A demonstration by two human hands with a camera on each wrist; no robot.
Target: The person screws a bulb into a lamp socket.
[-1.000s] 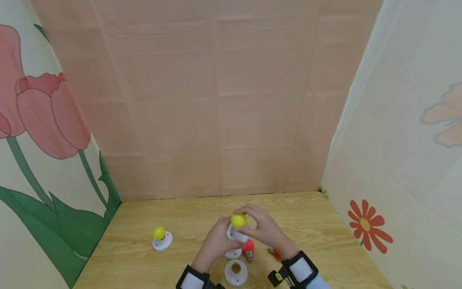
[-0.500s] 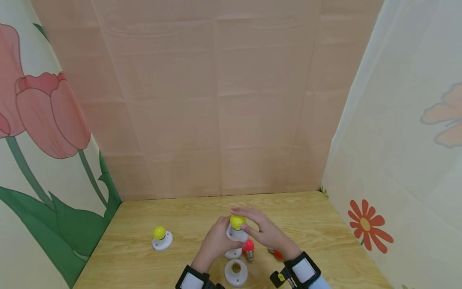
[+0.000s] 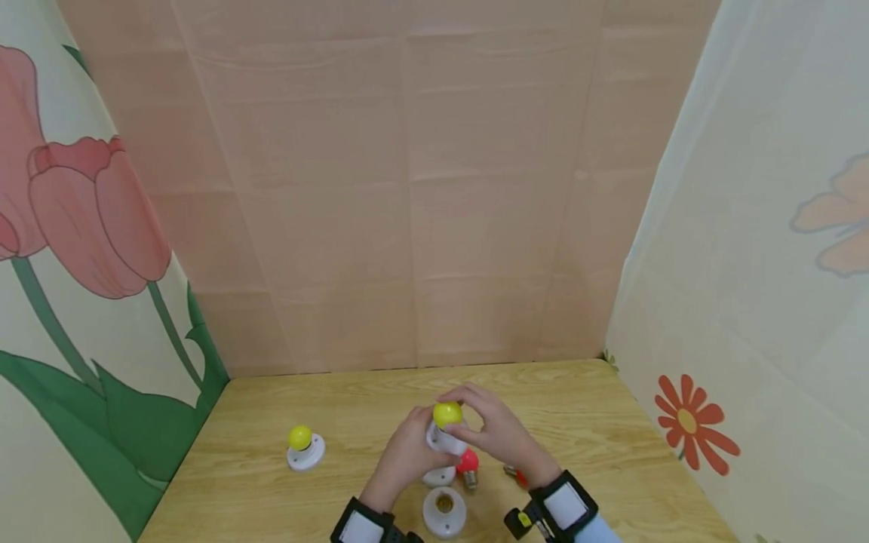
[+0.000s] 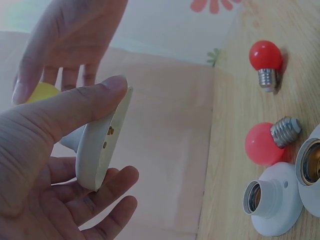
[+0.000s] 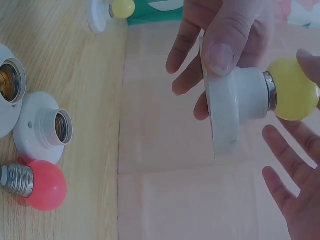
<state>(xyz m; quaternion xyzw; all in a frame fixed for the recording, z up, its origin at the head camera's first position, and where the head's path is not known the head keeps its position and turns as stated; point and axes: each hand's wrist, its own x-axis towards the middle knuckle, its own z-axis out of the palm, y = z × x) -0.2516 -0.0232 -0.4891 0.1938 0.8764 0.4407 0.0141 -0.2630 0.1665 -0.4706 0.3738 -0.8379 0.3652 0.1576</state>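
Observation:
My left hand (image 3: 409,451) grips a white lamp holder (image 5: 227,107) by its round base, thumb on one face and fingers on the other. The holder is raised above the table and tilted. A yellow light bulb (image 5: 293,90) sits in its socket, with a strip of the metal collar showing at the socket mouth. My right hand (image 3: 501,430) pinches the bulb between thumb and fingers. Seen from the left wrist, the bulb is mostly hidden behind the left hand; the underside of the holder shows brass contacts (image 4: 110,131).
Two bare lamp holders (image 4: 275,199) (image 3: 444,513) stand below the hands. Beside them lie a pinkish-red bulb (image 3: 468,461) and another red bulb (image 4: 265,56). A holder with a yellow bulb (image 3: 299,438) stands on the wooden table (image 3: 244,498) at left. Printed cloths surround the table.
Half a second ago the right hand's fingers were spread looser around the yellow bulb; now they close on it again, shifted slightly. The left hand and the lamp holder stay nearly still.

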